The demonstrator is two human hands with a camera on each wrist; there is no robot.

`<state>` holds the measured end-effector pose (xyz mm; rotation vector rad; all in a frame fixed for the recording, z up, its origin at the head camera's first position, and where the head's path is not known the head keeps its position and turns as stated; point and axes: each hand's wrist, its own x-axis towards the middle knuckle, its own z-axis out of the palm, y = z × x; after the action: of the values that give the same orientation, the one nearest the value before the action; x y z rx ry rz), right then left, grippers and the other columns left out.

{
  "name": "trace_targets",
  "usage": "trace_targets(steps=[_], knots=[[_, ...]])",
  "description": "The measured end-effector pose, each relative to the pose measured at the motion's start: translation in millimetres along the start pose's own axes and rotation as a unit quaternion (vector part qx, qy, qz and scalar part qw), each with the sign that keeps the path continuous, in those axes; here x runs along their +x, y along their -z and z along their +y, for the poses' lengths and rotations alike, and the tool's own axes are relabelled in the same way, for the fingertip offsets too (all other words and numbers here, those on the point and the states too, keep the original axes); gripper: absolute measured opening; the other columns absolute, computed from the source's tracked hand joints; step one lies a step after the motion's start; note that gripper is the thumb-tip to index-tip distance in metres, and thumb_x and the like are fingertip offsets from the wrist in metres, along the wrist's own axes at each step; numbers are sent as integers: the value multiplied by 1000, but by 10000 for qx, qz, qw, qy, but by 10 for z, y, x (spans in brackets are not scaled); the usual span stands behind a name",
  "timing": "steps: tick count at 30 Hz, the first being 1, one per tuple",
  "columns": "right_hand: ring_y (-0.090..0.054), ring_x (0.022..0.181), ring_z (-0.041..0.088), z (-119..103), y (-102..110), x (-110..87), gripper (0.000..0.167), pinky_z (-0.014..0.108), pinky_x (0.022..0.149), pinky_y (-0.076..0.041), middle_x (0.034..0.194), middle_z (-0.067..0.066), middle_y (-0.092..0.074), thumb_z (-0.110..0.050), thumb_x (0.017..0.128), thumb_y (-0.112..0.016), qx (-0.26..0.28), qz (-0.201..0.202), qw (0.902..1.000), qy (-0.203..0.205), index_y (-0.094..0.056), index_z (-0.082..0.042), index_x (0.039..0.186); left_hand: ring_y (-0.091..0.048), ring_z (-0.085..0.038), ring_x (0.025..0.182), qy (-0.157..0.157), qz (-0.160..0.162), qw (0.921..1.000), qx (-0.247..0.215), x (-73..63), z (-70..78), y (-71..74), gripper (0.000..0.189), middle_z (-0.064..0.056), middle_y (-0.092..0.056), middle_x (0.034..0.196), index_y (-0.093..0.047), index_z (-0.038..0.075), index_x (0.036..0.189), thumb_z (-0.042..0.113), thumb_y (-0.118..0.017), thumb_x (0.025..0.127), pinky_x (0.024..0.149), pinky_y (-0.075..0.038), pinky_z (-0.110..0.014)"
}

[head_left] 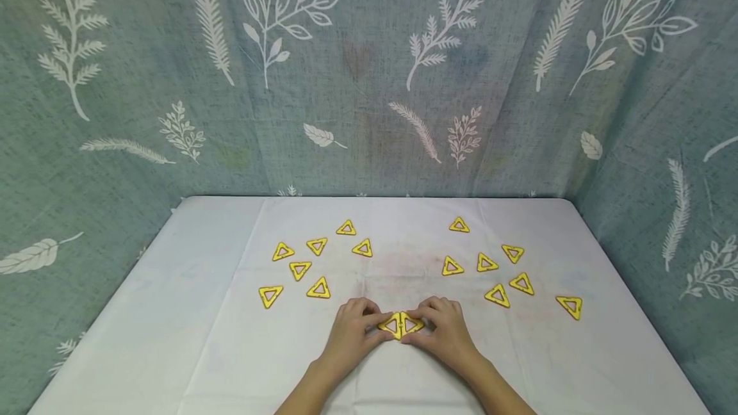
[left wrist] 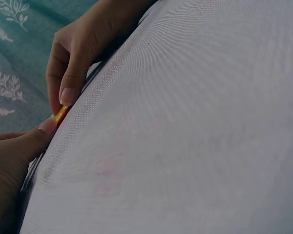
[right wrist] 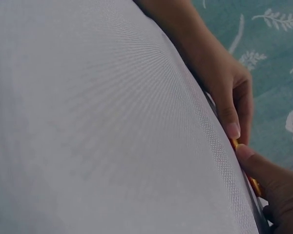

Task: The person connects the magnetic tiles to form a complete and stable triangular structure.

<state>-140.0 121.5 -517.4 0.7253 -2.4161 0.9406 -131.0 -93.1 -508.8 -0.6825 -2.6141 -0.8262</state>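
Near the front of the white table, two yellow triangle frames stand edge to edge in the head view. My left hand [head_left: 356, 328] pinches the left triangle [head_left: 387, 327] between thumb and fingers. The right triangle [head_left: 416, 324] is pinched the same way by my right hand [head_left: 444, 328]. Their straight sides meet in the middle, forming a diamond with two open centres. In the left wrist view only a thin strip of the yellow triangles [left wrist: 61, 114] shows between the thumbs. From the right wrist, an orange-yellow edge of a triangle [right wrist: 254, 186] appears by the right thumb.
Several loose yellow triangles [head_left: 300, 270] lie scattered on the table's left half. Several more triangles [head_left: 487, 262] are spread over the right half, one triangle [head_left: 569, 307] farthest right. A white cloth [head_left: 230, 364] covers the table, and a leaf-patterned curtain [head_left: 369, 82] hangs behind and beside it.
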Motion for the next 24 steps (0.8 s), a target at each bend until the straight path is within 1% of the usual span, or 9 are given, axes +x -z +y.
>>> trace_targets(steps=[3,6,10,14,18,24], knots=[[-46,73,1,-5,23,-6,45,29,74,-35,85,-10,-60,-40,55,-85,115,-43,9999,-37,-75,-17,91,-47,-7,89,34,-37,10000,6,-14,1,7,36,11,-52,93,-75,22,101,40,-77,70,80,-38,-30],[-45,71,1,-1,50,-7,43,30,74,-36,84,-8,-62,-37,57,-86,202,-48,9998,-57,-74,-15,92,-47,-7,89,41,5,10000,-10,-23,1,8,35,11,-52,92,-75,22,100,39,-77,70,79,-39,-30],[-46,70,2,21,84,-6,40,29,71,-36,85,-7,-63,-35,58,-86,129,41,9998,-108,-74,-14,91,-46,-7,89,38,58,10000,-45,-27,-6,-7,36,10,-52,93,-75,22,100,40,-77,70,79,-39,-29],[-46,70,2,49,122,-6,40,27,68,-36,85,-7,-64,-34,58,-86,66,149,9996,-239,-74,-14,90,-46,-7,91,125,-24,9999,-75,-32,-9,-18,36,10,-52,94,-75,22,102,41,-76,71,80,-39,-29],[-46,70,2,69,160,-10,43,26,68,-35,85,-8,-63,-35,57,-87,26,161,9991,-392,-74,-13,92,-46,-8,92,258,-111,9996,-80,-39,-15,-18,36,11,-51,94,-74,22,103,43,-74,73,82,-39,-30],[-47,71,1,125,230,-30,43,28,69,-36,84,-6,-63,-31,56,-88,-140,274,9976,-613,-74,-12,93,-46,-8,92,318,-179,9993,-100,-39,-22,-5,36,11,-52,95,-74,22,103,44,-73,74,83,-39,-30]])
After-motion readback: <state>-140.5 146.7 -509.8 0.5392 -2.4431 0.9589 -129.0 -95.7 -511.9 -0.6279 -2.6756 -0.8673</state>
